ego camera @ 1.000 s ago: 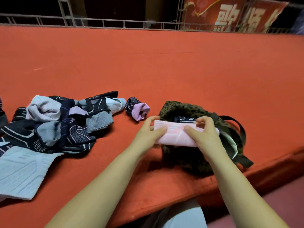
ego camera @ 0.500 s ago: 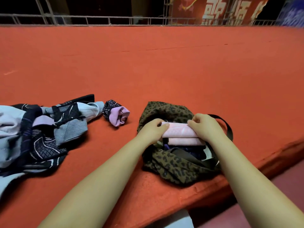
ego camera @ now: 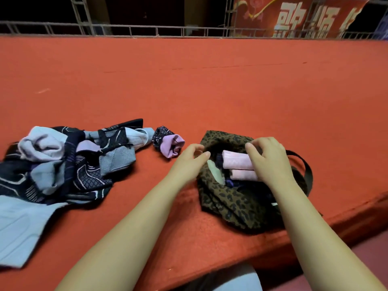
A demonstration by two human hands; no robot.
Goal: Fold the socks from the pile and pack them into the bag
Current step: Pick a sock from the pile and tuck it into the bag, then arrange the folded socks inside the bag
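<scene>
The right hand (ego camera: 270,159) presses curled fingers onto the folded pink socks (ego camera: 238,162), which lie inside the open leopard-print bag (ego camera: 231,204) with their long axis running left to right, while the left hand (ego camera: 189,159) hovers loosely curled and empty at the bag's left rim, near the sock pile (ego camera: 63,160).

A wide platform covered in orange-red carpet (ego camera: 210,85) fills the view. Along its far edge runs a grey metal railing (ego camera: 147,30). Behind the railing, at right, hangs a red banner (ego camera: 294,17) with pale characters; elsewhere darkness.
</scene>
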